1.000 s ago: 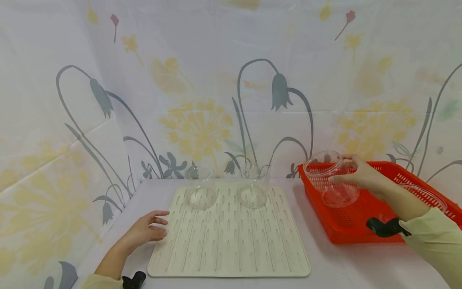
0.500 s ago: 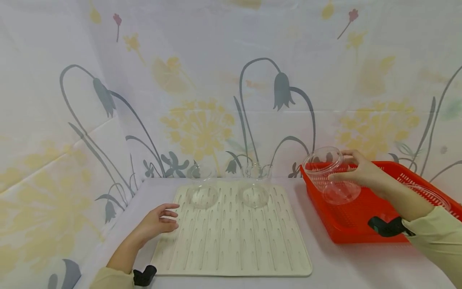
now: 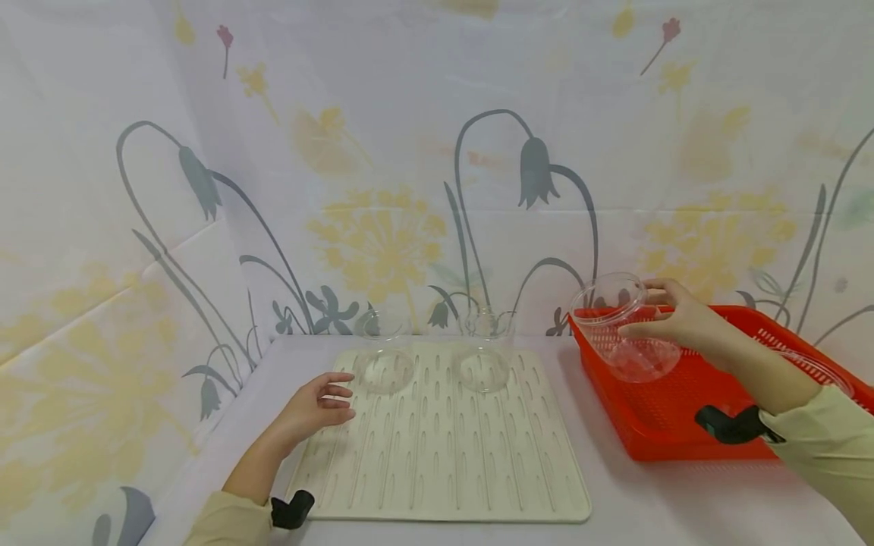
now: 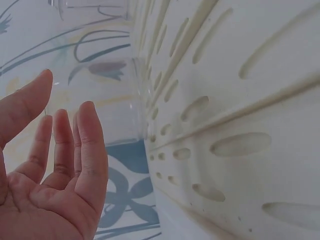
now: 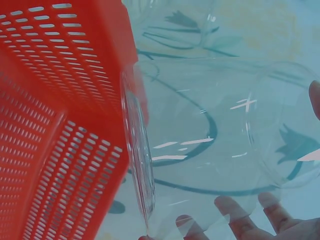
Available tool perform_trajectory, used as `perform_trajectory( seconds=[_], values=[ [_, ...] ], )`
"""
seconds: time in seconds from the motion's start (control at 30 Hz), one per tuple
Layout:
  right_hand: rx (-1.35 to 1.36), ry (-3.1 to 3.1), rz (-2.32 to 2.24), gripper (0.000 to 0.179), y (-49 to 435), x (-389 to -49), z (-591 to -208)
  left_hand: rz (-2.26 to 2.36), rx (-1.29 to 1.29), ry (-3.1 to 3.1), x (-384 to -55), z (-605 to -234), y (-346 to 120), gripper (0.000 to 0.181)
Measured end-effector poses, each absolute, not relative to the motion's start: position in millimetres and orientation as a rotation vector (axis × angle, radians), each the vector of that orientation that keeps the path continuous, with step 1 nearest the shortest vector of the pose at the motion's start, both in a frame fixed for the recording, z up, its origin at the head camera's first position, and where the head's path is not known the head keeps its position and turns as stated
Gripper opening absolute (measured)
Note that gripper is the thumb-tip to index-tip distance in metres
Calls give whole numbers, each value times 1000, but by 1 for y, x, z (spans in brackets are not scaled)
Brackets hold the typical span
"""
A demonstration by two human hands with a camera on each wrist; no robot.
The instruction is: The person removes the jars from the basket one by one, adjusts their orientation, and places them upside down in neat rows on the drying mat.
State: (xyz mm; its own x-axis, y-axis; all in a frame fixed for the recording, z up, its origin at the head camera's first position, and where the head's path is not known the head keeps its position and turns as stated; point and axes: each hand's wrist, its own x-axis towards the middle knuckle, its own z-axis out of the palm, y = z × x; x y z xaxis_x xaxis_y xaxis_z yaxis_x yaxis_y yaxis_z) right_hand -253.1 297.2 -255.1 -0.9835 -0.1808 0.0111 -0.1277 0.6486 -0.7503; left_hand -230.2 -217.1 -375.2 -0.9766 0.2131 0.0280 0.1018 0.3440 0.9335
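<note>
My right hand (image 3: 676,315) grips a clear plastic cup (image 3: 617,337) over the left side of the red basket (image 3: 635,447). The cup is tilted, its wide rim to the upper left. In the right wrist view, several fingertips (image 5: 232,207) press against the cup's see-through wall. Over the left part of the pale ridged mat (image 3: 437,470) is my left hand (image 3: 314,409), fingers loosely bent, holding nothing. Two more clear cups, a left one (image 3: 385,371) and a right one (image 3: 483,370), stand side by side at the mat's back; the left hand is nearest the left one.
Another clear round rim (image 3: 815,368) shows inside the basket on the right, partly behind my right forearm. A flower-printed cloth (image 3: 382,152) hangs behind and to the left. The table is covered in white cloth (image 3: 655,508).
My left hand has moved right and a little upward, from beside the mat to over its left part. The right hand has raised the cup slightly. The two standing cups have stayed put.
</note>
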Motion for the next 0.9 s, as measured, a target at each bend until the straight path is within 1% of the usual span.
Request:
perform_trajectory(
  seconds=[0.43, 0.9],
  values=[
    [-279, 2769, -1315, 92, 288, -254, -251, 1716, 322, 2503, -241, -374, -201, 53],
    [-278, 2780, -1257, 94, 272, -259, -252, 1755, 391, 2444, -243, -369, -182, 57]
  ],
)
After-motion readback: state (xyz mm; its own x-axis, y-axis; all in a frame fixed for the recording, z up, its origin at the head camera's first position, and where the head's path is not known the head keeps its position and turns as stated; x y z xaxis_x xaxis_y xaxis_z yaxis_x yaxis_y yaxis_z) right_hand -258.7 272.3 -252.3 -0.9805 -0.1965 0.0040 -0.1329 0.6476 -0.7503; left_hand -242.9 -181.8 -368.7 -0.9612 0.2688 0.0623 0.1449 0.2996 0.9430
